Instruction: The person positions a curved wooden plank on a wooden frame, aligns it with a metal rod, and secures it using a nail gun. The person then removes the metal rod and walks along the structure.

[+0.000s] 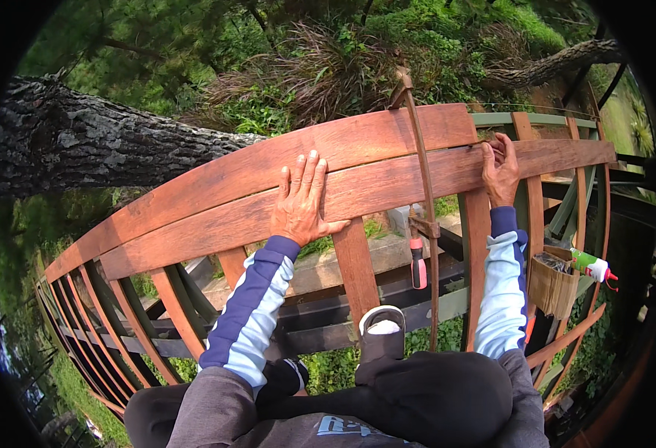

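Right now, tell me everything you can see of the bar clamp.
The bar clamp has a long, slim, rusty-looking brown metal bar crossing both reddish-brown planks between the left hand and right hand; neither touches it. Its head sits at the planks' far edge. Nearer the person, a sliding arm carries a red-and-black handle. Its tightness cannot be told.

Outdoor woodworking site — slatted wooden framework (pixel 354 265), bar clamp (pixel 423 164), rough-barked tree trunk (pixel 111 138), leafy undergrowth (pixel 320 78) close by

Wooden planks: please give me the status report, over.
Left hand spread flat across both planks. Right hand curled at the near plank, grip unclear. Bar clamp spans both planks, between the hands.
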A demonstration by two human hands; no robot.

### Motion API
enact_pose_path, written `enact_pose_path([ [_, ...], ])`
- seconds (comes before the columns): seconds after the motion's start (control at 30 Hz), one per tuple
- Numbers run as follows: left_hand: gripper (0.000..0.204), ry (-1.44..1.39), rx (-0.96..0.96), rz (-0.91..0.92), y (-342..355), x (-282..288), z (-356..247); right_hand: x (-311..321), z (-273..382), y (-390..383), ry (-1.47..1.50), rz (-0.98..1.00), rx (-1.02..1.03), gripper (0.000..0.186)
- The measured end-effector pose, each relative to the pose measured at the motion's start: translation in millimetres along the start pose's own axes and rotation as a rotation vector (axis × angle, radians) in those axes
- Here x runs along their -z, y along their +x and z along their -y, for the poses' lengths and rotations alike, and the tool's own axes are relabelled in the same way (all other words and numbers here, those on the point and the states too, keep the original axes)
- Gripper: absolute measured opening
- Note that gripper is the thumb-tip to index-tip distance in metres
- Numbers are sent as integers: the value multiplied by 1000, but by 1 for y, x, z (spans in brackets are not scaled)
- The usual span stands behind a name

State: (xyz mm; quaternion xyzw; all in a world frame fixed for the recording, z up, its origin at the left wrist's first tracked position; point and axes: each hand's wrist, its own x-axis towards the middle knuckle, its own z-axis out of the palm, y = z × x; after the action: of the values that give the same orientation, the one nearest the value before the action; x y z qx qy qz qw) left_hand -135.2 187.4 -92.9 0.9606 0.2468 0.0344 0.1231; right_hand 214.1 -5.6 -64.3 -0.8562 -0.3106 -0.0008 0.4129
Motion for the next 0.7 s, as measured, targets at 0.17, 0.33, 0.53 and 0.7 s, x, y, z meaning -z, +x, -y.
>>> enact_pose_path([
  [0.17, 118, 0, -22, -82, -4, 0, -1, 26, 83, -52, 211, -165, -9, 27],
  [0.33, 121, -59, -181, 228, 3, 43, 21, 6, 189, -109, 209, 412, 388, 21],
  [0.53, 98, 317, -352, 626, -21, 141, 91, -22, 233, -111, 266, 849, 586, 23],
  [0.7, 87, -98, 201, 404, -135, 150, 122, -30, 249, -77, 147, 930, 695, 22],
])
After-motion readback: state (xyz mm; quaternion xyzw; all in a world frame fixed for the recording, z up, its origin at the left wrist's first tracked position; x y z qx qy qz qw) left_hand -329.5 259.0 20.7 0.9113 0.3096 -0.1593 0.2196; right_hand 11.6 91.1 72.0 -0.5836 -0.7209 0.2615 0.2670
